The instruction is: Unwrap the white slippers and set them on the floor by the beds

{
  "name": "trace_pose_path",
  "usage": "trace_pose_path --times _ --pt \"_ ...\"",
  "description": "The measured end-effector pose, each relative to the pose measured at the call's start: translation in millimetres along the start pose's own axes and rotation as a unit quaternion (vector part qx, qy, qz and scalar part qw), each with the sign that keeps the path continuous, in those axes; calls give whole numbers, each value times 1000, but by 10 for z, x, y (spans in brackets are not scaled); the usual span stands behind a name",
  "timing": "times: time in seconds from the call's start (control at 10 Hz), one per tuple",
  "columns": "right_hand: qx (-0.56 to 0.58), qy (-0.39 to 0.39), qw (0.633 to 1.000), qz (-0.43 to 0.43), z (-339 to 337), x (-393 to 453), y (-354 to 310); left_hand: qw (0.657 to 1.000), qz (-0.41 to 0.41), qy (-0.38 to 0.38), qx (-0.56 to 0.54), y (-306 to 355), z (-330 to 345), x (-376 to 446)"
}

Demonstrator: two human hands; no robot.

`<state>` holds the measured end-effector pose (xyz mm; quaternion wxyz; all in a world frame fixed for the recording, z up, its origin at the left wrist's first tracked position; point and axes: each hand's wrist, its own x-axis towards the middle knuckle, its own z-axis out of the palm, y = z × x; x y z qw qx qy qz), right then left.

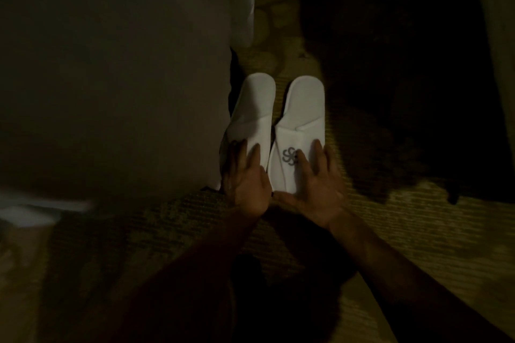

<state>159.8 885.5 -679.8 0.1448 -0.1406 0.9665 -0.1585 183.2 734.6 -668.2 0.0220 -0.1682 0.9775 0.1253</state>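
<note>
Left hand (246, 175) and right hand (315, 181), both spread flat, are pressing the slippers (299, 131) side by side on the floor (390, 231), squaring them beside the bed (111, 78).

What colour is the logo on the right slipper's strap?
Grey, a swirl logo on the white right slipper; head view.

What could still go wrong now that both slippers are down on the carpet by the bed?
The left slipper sits tight against the bed's white cover, so it may slide under and be missed. The left hand and right hand lie flat on the toe ends; lifting away could nudge the right slipper askew. In the dim light, someone might trip over the pair.
</note>
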Motion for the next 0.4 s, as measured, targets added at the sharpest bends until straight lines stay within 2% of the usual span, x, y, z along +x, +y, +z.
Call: trace_pose_path --times 0.2,0.3,0.4 --pt "29 -56 997 46 -262 -12 -124 998 -10 23 -54 133 -172 -96" --pt "41 -63 995 65 -612 -72 -222 986 -4 85 -146 305 -444 -174" --pt "88 -69 989 91 -952 -230 -391 969 -4 34 -246 451 -776 -249"
